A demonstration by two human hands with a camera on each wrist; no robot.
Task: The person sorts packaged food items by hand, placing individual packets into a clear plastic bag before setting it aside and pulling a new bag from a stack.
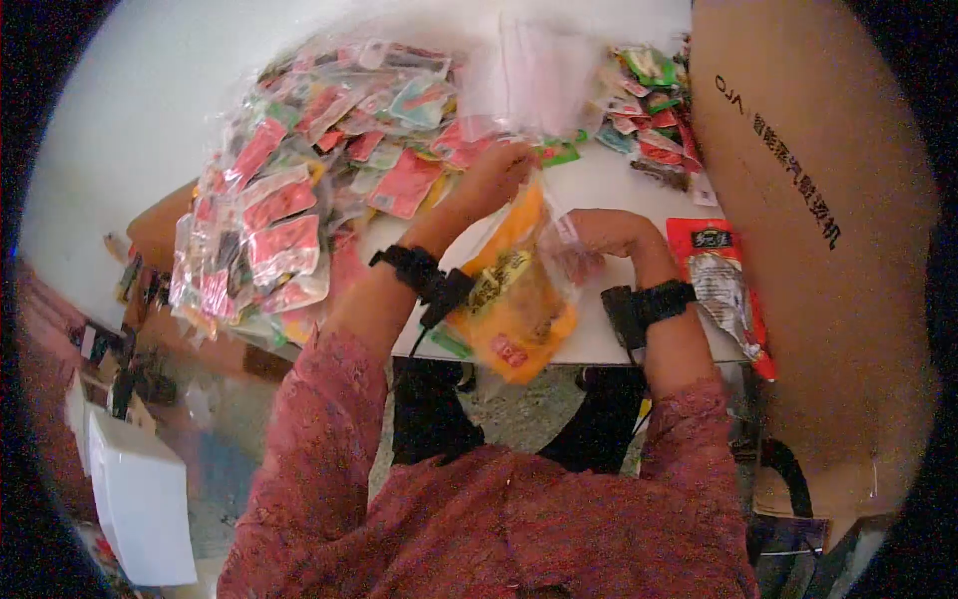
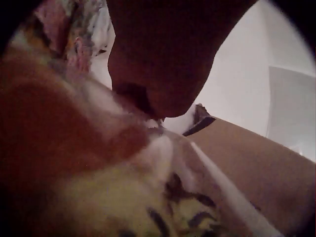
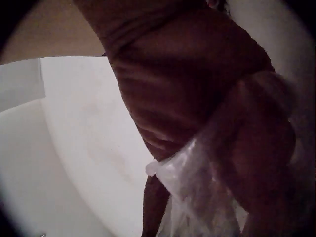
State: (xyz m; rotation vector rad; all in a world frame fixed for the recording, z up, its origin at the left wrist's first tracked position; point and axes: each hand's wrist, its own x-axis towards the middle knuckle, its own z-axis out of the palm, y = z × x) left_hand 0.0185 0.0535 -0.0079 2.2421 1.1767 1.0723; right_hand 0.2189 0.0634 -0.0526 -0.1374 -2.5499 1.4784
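Note:
A yellow plastic bag with dark lettering, a red mark and clear film along its side hangs tilted between the two hands at the table's front edge. My left hand grips its upper end; the fingertips are partly hidden. To the right, my right hand bends in toward the bag with curled fingers, pinching its clear film. Close up in the right wrist view, clear film stretches across the fingers of the right hand. In the left wrist view, the left hand is dark above the blurred bag.
A large heap of small sealed packets covers the table's left side. A smaller packet pile and clear plastic bags lie at the back. A red and silver pouch rests beside a tall cardboard box on the right.

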